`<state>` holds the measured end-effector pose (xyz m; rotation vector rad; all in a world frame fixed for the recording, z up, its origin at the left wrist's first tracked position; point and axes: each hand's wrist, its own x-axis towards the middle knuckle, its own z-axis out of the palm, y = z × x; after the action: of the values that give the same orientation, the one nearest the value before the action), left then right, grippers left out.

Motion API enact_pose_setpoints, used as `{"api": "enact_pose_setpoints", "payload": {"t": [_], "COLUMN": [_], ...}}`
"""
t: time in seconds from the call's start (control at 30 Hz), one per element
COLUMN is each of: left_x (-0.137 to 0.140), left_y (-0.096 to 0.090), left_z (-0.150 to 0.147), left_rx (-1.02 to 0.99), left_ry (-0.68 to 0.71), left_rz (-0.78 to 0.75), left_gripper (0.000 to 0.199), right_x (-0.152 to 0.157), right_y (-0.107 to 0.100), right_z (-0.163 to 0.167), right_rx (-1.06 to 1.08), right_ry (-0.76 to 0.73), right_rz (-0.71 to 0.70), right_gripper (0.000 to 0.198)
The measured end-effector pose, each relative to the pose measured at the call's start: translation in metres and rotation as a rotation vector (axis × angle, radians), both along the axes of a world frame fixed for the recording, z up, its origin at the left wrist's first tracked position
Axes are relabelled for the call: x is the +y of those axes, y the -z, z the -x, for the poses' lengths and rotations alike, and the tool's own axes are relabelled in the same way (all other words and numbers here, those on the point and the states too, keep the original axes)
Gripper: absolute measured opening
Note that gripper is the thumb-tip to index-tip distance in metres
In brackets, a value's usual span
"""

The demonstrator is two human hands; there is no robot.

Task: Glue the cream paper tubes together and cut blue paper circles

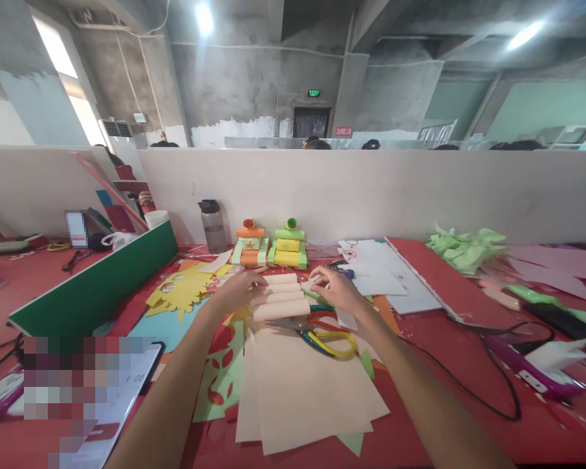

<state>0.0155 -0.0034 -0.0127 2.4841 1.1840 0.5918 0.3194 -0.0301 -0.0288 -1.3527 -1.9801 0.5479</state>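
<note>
Several cream paper rolls [280,309] lie side by side in the middle of the table. At their left ends is my left hand [241,291], fingers bent toward the rolls and loosely apart, with nothing seen in them. To the right of the rolls hovers my right hand [336,290], its fingers curved and spread, gripping nothing. Scissors [329,340] with yellow and dark green handles rest just below the rolls, on a stack of cream paper sheets [307,397]. Beyond my hands stand an orange paper tank model [250,244] and a yellow-green paper tank model [288,247].
Yellow paper cutouts [178,293] and a green board [102,280] lie to the left, with a phone [131,384] nearer me. A bottle [212,225] stands by the white partition [371,195]. On the right are crumpled green paper [463,247], a cable and a purple power strip [537,371].
</note>
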Motion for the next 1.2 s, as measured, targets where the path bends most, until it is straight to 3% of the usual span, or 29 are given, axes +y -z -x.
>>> {"api": "enact_pose_setpoints", "payload": {"t": [0.1, 0.2, 0.27, 0.37, 0.5, 0.7, 0.87, 1.07, 1.2], "left_x": [0.007, 0.012, 0.013, 0.011, 0.007, 0.009, 0.011, 0.01, 0.009], "left_y": [0.006, 0.014, 0.017, 0.018, 0.015, 0.023, 0.029, 0.017, 0.005], "left_z": [0.01, 0.017, 0.016, 0.01, 0.002, -0.001, -0.003, 0.002, 0.009], "left_rx": [0.023, 0.102, 0.125, 0.107, 0.067, 0.012, 0.026, 0.1, 0.073], "left_ry": [-0.264, -0.376, -0.372, -0.258, -0.148, -0.256, -0.252, -0.443, -0.461], "left_rz": [-0.044, -0.031, -0.044, -0.098, -0.09, -0.136, -0.166, -0.053, 0.04], "left_gripper": [0.031, 0.034, 0.035, 0.039, 0.044, 0.038, 0.036, 0.029, 0.029], "right_x": [-0.004, -0.006, -0.008, -0.013, -0.023, -0.028, -0.029, -0.025, -0.027], "right_y": [-0.002, -0.002, 0.0, 0.001, -0.004, -0.009, -0.007, 0.002, 0.007], "right_z": [0.003, 0.007, 0.011, 0.018, 0.025, 0.031, 0.04, 0.052, 0.066], "right_rx": [-0.039, -0.066, -0.079, -0.135, -0.245, -0.307, -0.372, -0.312, -0.286], "right_ry": [-0.043, -0.057, -0.054, -0.158, -0.312, -0.321, -0.373, -0.301, -0.26], "right_rz": [0.06, 0.084, 0.043, -0.067, -0.065, -0.144, -0.26, -0.339, -0.364], "right_gripper": [0.02, 0.026, 0.031, 0.038, 0.04, 0.028, 0.025, 0.018, 0.018]}}
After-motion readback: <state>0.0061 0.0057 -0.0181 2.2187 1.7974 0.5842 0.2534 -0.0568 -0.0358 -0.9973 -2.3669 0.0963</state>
